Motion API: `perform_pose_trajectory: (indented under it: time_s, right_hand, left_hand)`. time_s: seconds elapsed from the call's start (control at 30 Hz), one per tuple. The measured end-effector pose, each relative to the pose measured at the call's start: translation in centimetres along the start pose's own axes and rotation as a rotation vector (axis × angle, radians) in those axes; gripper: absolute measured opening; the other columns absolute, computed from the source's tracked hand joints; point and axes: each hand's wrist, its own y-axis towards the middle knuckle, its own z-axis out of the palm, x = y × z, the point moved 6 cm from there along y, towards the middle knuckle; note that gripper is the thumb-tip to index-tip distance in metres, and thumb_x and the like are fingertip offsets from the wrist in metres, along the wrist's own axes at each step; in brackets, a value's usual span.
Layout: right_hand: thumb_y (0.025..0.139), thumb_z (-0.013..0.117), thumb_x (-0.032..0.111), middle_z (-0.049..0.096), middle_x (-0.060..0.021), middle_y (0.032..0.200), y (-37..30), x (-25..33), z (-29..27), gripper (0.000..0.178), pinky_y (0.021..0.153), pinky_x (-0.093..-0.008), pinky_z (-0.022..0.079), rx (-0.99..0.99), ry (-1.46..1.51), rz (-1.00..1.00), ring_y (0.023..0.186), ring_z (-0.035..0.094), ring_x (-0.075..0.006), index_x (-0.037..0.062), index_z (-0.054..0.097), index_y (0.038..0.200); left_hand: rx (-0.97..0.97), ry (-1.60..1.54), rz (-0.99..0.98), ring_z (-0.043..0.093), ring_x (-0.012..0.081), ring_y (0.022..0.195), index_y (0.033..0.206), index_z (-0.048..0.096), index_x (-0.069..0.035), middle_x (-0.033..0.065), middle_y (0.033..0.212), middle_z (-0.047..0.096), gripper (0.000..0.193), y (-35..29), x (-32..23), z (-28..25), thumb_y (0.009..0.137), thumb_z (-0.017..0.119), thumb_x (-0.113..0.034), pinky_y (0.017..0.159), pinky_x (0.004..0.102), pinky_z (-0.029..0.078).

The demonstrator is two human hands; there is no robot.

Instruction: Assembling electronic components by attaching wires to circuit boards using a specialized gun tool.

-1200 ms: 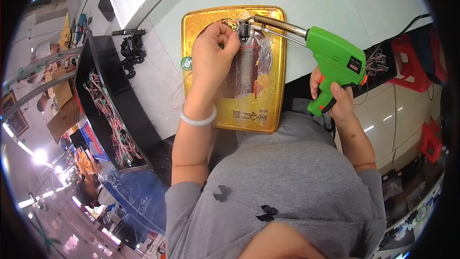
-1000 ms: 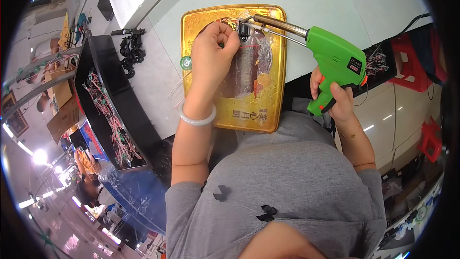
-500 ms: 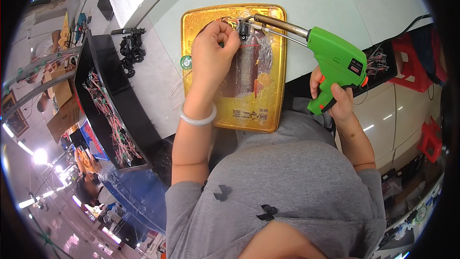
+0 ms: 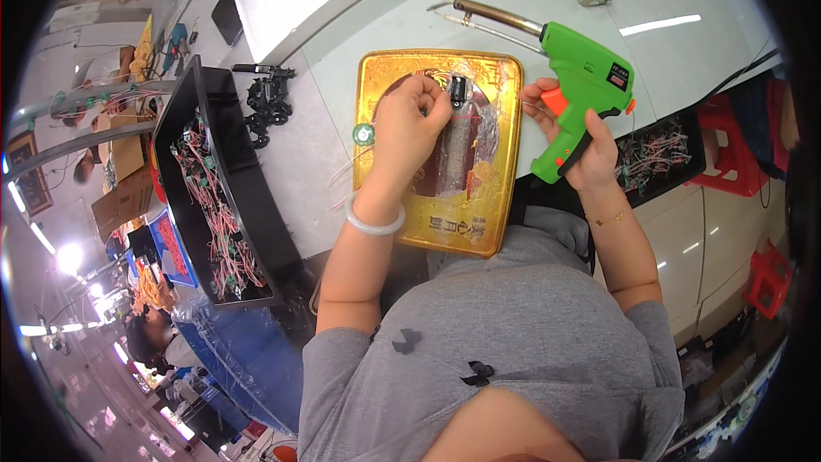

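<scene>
- The soldering gun (image 4: 590, 64) has moved away from the black part (image 4: 458, 91): half a second ago its tip was at that part, and now it points out over the pale surface (image 4: 389, 30), beyond the far edge of the gold tin (image 4: 500, 184).
- The right hand (image 4: 594, 161) has loosened since then. Its fingers now reach forward beside the orange trigger, partly straightened, while the thumb lies along the back of the handle. This grip is half relaxed but keeps hold of the gun.
- The right forearm rises from the lower right, its elbow out from the body, a thin bracelet (image 4: 609, 220) at the wrist.
- The left hand (image 4: 406, 133) stays over the tin, back of the hand upward, fingers curled under and thumb drawn in to meet them. This grip is a closed pinch just beside the black part; I cannot tell what sits between the fingertips.
- The left forearm comes up almost straight, with a pale bangle (image 4: 375, 228) around the wrist.
- The black part stands at the far end of the tin, just right of the left fingertips.
- A green disc (image 4: 363, 134) lies by the tin's left edge, near the left wrist.
- Further left, a black bin (image 4: 267, 222) holds wired pieces.
</scene>
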Motion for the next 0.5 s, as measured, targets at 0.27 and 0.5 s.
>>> perform_pose_trajectory:
  time_s: [0.27, 0.5]
  right_hand:
    - [0.087, 0.04, 0.034, 0.047, -0.0172, 0.117, 0.22, -0.34, -0.74, 0.051, 0.099, -0.0394, 0.03, -0.02, 0.08, 0.05, 0.111, 0.045, -0.027, -0.0052, 0.039, 0.119]
    - [0.087, 0.04, 0.034, 0.047, -0.017, 0.116, 0.27, -0.33, -0.96, 0.051, 0.098, -0.0381, 0.031, -0.055, 0.073, 0.063, 0.111, 0.045, -0.0264, -0.0049, 0.039, 0.119]
  left_hand:
    - [0.004, 0.021, 0.004, 0.046, 0.0126, 0.044, 0.068, 0.053, -0.001, 0.0049, 0.051, 0.053, 0.01, 0.18, -0.1, -0.15, 0.072, 0.059, -0.008, 0.046, 0.0262, 0.037]
    - [0.0, -0.007, 0.007, 0.046, 0.0121, 0.043, 0.068, 0.053, -0.001, 0.0047, 0.05, 0.052, 0.009, 0.26, 0.0, -0.01, 0.071, 0.058, -0.008, 0.046, 0.0256, 0.036]
